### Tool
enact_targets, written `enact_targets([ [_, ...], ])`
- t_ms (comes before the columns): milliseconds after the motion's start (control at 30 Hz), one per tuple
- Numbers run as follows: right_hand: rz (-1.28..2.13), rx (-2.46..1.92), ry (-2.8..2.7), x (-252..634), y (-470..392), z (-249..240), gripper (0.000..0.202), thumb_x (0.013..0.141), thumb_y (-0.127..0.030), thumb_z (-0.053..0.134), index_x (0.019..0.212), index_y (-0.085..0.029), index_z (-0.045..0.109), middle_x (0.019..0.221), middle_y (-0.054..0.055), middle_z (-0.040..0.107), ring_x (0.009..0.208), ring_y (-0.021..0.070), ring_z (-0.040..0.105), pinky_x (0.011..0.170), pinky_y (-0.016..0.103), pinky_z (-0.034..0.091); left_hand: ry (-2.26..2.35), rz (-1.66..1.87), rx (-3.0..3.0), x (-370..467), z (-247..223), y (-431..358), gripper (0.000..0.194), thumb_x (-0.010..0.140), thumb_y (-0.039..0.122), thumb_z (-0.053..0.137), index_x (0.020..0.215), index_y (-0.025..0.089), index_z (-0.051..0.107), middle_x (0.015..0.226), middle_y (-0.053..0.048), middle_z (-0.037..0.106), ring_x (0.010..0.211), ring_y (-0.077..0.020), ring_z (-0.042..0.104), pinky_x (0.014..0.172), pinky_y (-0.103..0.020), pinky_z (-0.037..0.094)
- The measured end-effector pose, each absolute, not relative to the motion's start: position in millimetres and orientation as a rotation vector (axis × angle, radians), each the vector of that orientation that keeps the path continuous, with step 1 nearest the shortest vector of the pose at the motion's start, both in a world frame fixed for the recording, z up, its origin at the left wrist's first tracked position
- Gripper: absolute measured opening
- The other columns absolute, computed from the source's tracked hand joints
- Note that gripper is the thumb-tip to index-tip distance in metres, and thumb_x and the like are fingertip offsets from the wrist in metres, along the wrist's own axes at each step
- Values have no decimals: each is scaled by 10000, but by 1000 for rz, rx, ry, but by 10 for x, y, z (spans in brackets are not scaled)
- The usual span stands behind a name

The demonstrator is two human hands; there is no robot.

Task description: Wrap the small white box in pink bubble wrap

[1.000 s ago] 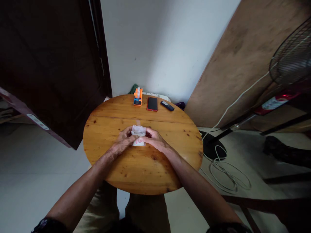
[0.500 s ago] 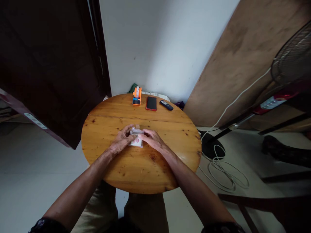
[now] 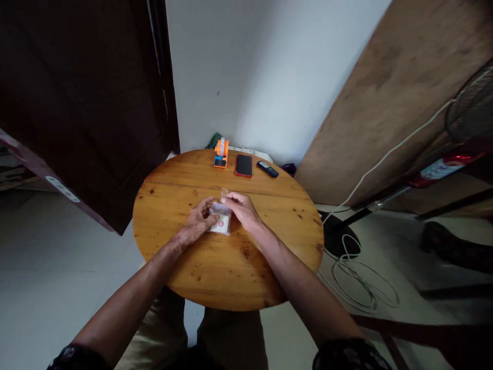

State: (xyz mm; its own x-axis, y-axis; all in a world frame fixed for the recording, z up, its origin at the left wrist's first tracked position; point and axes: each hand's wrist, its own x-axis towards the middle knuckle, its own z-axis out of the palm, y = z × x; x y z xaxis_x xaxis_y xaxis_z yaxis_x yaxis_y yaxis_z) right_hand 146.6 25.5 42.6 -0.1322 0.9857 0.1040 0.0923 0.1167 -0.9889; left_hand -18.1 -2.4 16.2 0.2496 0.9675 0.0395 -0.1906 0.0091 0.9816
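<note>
A small white packet with red print, wrapped in clear plastic [image 3: 221,224], lies on the wooden table [image 3: 185,277] before me. My left hand [image 3: 197,221] grips the packet's left side, thumb on its face and fingers round the far edge. At the far right corner, my right hand [image 3: 242,209] is closed, with thumb and fingers pinched on a clear plastic flap [image 3: 224,192] that sticks up beyond the fingertips. Whether the flap is part of the wrapper or a separate piece of tape, I cannot tell.
An orange and blue tape dispenser [image 3: 221,153], a dark phone with a red edge [image 3: 244,166] and a small keypad phone [image 3: 267,168] lie near the table's far edge. To the right, a loose white cable [image 3: 358,277] coils on the floor by a fan stand [image 3: 341,234].
My right hand has moved from the packet's right side up to its far edge, onto the clear flap. The left hand keeps its hold. The whole view has shifted slightly.
</note>
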Motion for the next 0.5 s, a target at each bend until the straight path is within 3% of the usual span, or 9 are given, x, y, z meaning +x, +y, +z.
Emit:
enact_targets([
  [500, 860, -1055, -1661, 1473, 129, 349, 158, 827, -368, 617, 778, -225, 661, 742, -8, 666, 668, 139, 598, 656, 265, 480, 1048, 1186, 1276, -158, 107, 27, 624, 732, 318, 719, 1300, 131, 541, 870, -36, 704, 721, -140, 607, 683, -262, 471],
])
